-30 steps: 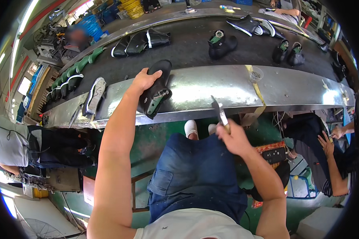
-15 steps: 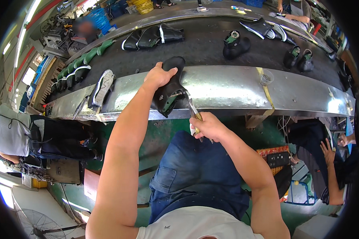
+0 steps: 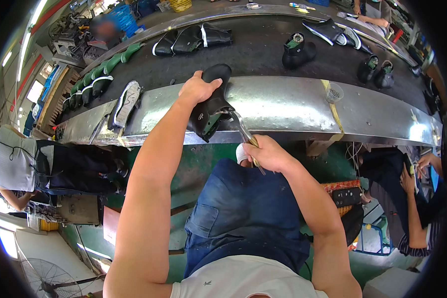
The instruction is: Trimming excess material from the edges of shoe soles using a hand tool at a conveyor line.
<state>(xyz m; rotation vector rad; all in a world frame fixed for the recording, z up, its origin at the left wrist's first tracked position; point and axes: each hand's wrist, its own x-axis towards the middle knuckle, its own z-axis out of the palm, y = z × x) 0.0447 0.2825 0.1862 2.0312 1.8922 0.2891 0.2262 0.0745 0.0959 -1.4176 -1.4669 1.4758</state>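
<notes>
Left hand: left hand (image 3: 199,88) wrapped over the forefoot of a black shoe (image 3: 214,105), thumb on one side, fingers on the other.
Shoe: above the metal ledge (image 3: 278,104), toe pointing away, ankle opening toward the wearer, green showing inside. Opening end overhangs the ledge's near edge.
Right hand: right hand (image 3: 269,153) closed around the handles of metal pliers (image 3: 243,128).
Pliers: head up at the rim of the shoe opening; looks like contact, but too small to tell what the jaws grip.
Ledge: clear cup of small bits (image 3: 335,93) to the right, by a yellow strip; pale-soled shoe (image 3: 125,105) to the left, a slim tool (image 3: 99,128) beside it.
Dark belt: behind the ledge. Row of black shoes with white trim (image 3: 187,43) at left, lone black ankle shoe (image 3: 297,53) right of centre.
</notes>
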